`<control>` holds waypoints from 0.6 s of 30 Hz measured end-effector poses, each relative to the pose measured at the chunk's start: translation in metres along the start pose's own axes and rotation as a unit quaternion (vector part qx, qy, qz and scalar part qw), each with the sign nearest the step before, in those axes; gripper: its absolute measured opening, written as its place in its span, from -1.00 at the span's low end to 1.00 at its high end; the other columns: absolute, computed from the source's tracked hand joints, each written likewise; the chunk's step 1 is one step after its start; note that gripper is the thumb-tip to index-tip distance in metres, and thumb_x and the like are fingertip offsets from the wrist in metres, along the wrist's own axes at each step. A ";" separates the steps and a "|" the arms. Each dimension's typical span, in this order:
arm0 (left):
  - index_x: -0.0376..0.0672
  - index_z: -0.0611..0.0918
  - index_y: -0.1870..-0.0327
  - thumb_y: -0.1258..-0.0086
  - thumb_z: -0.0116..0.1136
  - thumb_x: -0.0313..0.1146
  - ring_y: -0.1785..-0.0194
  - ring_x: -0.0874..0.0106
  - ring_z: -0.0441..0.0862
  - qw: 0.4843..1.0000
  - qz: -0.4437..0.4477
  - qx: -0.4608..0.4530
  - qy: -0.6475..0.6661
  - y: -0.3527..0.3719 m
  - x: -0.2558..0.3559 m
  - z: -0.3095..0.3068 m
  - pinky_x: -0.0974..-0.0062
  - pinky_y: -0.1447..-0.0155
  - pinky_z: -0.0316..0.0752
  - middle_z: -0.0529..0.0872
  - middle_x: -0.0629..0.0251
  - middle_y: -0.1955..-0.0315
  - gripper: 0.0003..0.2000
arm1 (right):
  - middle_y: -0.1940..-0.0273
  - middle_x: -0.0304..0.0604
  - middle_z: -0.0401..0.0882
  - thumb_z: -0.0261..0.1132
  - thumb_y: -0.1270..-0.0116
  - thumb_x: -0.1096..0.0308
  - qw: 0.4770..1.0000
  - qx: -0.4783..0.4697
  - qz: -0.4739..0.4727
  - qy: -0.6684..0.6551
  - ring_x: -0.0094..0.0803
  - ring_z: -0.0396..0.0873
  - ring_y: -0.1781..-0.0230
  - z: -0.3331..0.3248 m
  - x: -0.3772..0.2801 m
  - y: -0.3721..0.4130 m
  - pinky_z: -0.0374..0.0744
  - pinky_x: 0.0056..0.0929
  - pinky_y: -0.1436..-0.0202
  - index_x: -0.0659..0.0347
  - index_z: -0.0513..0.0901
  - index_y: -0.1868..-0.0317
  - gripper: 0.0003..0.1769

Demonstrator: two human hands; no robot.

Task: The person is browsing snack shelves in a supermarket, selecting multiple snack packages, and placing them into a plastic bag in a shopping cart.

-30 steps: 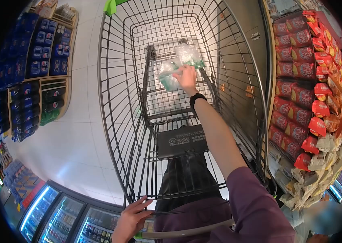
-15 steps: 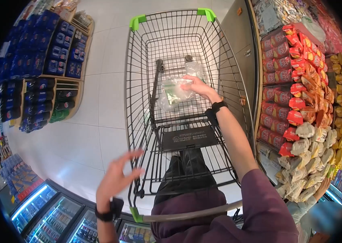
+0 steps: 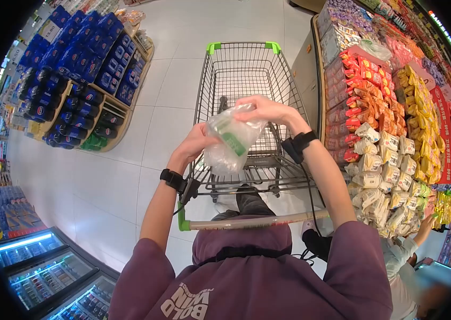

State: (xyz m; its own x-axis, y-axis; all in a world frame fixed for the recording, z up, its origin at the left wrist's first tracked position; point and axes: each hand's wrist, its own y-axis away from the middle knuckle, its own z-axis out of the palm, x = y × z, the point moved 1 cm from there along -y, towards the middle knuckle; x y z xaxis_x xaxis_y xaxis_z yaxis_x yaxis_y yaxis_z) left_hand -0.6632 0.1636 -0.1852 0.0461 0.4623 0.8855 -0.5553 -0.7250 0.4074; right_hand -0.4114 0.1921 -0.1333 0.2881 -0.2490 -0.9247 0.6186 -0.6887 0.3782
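A clear plastic bag (image 3: 226, 156) with a green printed patch is up above the shopping cart (image 3: 208, 72), between my two hands. My right hand (image 3: 269, 111) pinches its upper edge from the far right side. On the near left, my left hand (image 3: 198, 142) has its fingers closed on the bag's side. What the bag holds, if anything, I cannot make out through the crinkled plastic. The cart is a dark wire basket with green corners, and its handle (image 3: 257, 221) runs across in front of my body.
To the left stands a shelf of blue drink packs and bottles (image 3: 84, 58). Packaged snacks (image 3: 377, 154) are piled along the right, where another person's hand (image 3: 427, 224) reaches toward them. Lit fridges (image 3: 38, 261) stand at lower left, and pale floor tiles (image 3: 167, 85) lie between.
My right hand has lifted the plastic bag out of the cart basket toward me. My left hand, open beside the cart before, has come in and taken hold of the bag.
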 end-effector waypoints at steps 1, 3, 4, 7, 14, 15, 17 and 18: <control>-0.34 0.59 -0.03 -0.21 0.38 -0.47 0.14 0.55 0.67 1.000 0.010 0.024 0.005 0.011 0.001 0.006 0.54 0.05 0.60 0.71 0.24 0.11 -0.63 | -0.01 -0.03 0.62 0.44 -0.28 0.12 0.997 0.068 -0.016 -0.039 -0.34 0.61 0.01 0.004 0.000 0.010 0.60 -0.38 -0.07 0.34 0.49 -0.23 -0.36; -0.35 0.59 -0.05 -0.28 0.35 -0.43 0.13 0.54 0.67 0.997 0.028 0.074 0.018 0.024 -0.004 0.010 0.54 0.05 0.61 0.72 0.24 0.12 -0.65 | -0.04 0.01 0.61 0.42 -0.31 0.14 0.971 0.203 -0.050 -0.114 -0.31 0.62 -0.01 0.009 0.005 0.032 0.61 -0.35 -0.10 0.40 0.45 -0.25 -0.35; -0.36 0.58 -0.05 -0.32 0.33 -0.40 0.13 0.54 0.68 0.994 0.036 0.098 0.026 0.029 -0.008 0.011 0.54 0.05 0.62 0.72 0.24 0.13 -0.66 | -0.09 0.08 0.59 0.42 -0.32 0.16 0.954 0.247 -0.072 -0.156 -0.26 0.62 -0.06 0.011 0.006 0.043 0.61 -0.30 -0.15 0.49 0.34 -0.32 -0.25; -0.36 0.58 -0.08 -0.41 0.27 -0.35 0.12 0.55 0.68 0.991 0.083 0.101 0.041 0.043 -0.014 0.013 0.52 0.05 0.61 0.73 0.23 0.12 -0.67 | -0.15 0.12 0.55 0.44 -0.30 0.19 0.927 0.281 -0.088 -0.232 -0.24 0.61 -0.10 0.022 0.019 0.063 0.60 -0.27 -0.18 0.51 0.25 -0.39 -0.16; -0.35 0.58 -0.11 -0.41 0.25 -0.38 0.11 0.53 0.68 0.988 0.124 0.087 0.013 0.056 -0.019 0.027 0.50 -0.01 0.61 0.73 0.21 0.09 -0.67 | 0.00 -0.08 0.64 0.53 -0.21 0.20 0.963 0.216 -0.094 -0.130 -0.43 0.64 0.05 0.095 -0.003 0.073 0.63 -0.43 -0.02 0.40 0.49 -0.21 -0.33; -0.35 0.59 -0.11 -0.40 0.25 -0.40 0.10 0.53 0.68 0.989 0.123 0.077 0.015 0.057 -0.019 0.029 0.50 -0.02 0.61 0.73 0.21 0.09 -0.68 | 0.03 -0.14 0.66 0.51 -0.23 0.23 0.970 0.203 -0.091 -0.096 -0.48 0.65 0.10 0.102 -0.006 0.073 0.63 -0.47 0.01 0.37 0.53 -0.17 -0.41; -0.35 0.59 -0.10 -0.38 0.26 -0.43 0.08 0.52 0.68 0.990 0.118 0.065 0.039 0.060 -0.020 0.032 0.50 -0.03 0.60 0.73 0.21 0.08 -0.69 | 0.05 -0.13 0.67 0.51 -0.23 0.23 0.976 0.190 -0.096 -0.046 -0.49 0.64 0.10 0.109 -0.002 0.068 0.62 -0.49 0.03 0.38 0.55 -0.15 -0.42; -0.35 0.60 -0.09 -0.37 0.26 -0.45 0.07 0.52 0.68 0.990 0.113 0.064 0.061 0.066 -0.018 0.038 0.50 -0.03 0.60 0.73 0.21 0.08 -0.70 | 0.06 -0.13 0.67 0.50 -0.23 0.23 0.978 0.182 -0.098 -0.021 -0.50 0.64 0.11 0.113 -0.002 0.067 0.61 -0.50 0.04 0.39 0.55 -0.15 -0.43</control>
State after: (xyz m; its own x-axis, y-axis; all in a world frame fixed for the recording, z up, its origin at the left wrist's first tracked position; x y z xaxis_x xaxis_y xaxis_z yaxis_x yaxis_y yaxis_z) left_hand -0.6694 0.0878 -0.1653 -0.1712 0.3332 0.9272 -0.4300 -0.8720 0.2340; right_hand -0.4534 0.0697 -0.1116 0.1541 -0.1100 -0.9819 0.3558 -0.9209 0.1590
